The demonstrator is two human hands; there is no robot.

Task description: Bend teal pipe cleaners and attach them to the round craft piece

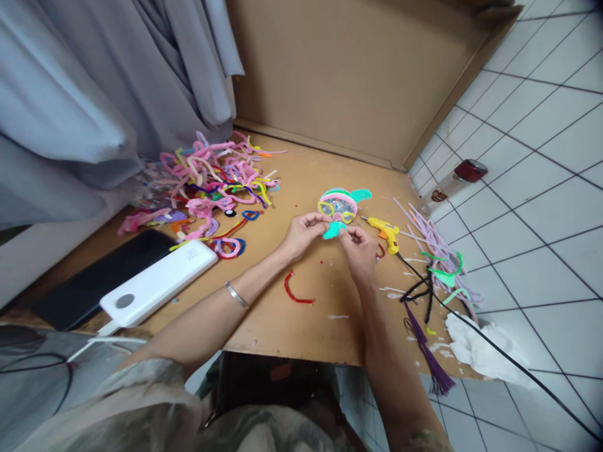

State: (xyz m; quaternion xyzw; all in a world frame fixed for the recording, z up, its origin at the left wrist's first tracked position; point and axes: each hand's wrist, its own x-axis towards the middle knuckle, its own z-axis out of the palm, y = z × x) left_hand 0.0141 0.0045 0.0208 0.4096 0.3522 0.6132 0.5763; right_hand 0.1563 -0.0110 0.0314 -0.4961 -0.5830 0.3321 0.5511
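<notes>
Between my fingertips is a small turquoise-green fuzzy piece (333, 231), which looks made of pipe cleaner. My left hand (306, 235) pinches its left side, and my right hand (360, 248) pinches its right side. Just beyond it on the table lies a round ornament (338, 193) with a pink and green fuzzy rim, a shiny middle and two yellow loops. A similar turquoise piece (360, 195) sticks out at its upper right. A curved red pipe cleaner (296, 294) lies nearer to me, below my hands.
A yellow glue gun (385, 233) with a black cord lies right of my hands. Lilac pipe cleaners (417, 229), a purple tassel (426, 358) and white tissue (485, 342) are further right. At left are tangled pipe cleaners (207, 163), a white power bank (160, 282) and a black phone (103, 276).
</notes>
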